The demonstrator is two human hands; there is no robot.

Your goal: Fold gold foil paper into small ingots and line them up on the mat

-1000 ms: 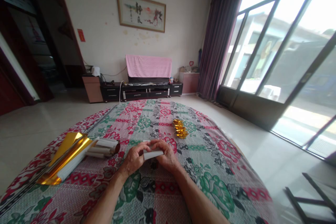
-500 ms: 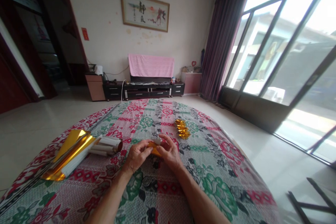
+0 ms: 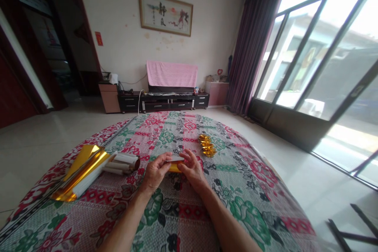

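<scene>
A small piece of gold foil paper [image 3: 175, 167] with a white back is held between my two hands, low over the patterned cloth. My left hand [image 3: 155, 173] pinches its left end between thumb and fingers. At the right end my right hand [image 3: 193, 171] grips it the same way, thumb on the gold side. The white side shows as a strip along the top edge. Beyond my right hand lies a row of folded gold foil pieces [image 3: 207, 145]. Left of my hands rest larger gold foil sheets [image 3: 85, 171], partly rolled.
White paper rolls [image 3: 122, 161] lie beside the gold sheets. A flowered cloth [image 3: 248, 204] covers the round table. Past it stand a black TV cabinet [image 3: 158, 105] and a pink cloth [image 3: 173, 74] over a screen. Dark stool legs [image 3: 351, 234] show at lower right.
The gold paper has been tilted between my hands, so its white strip now shows more clearly along the top. My fingers have shifted slightly, and the view has moved a little.
</scene>
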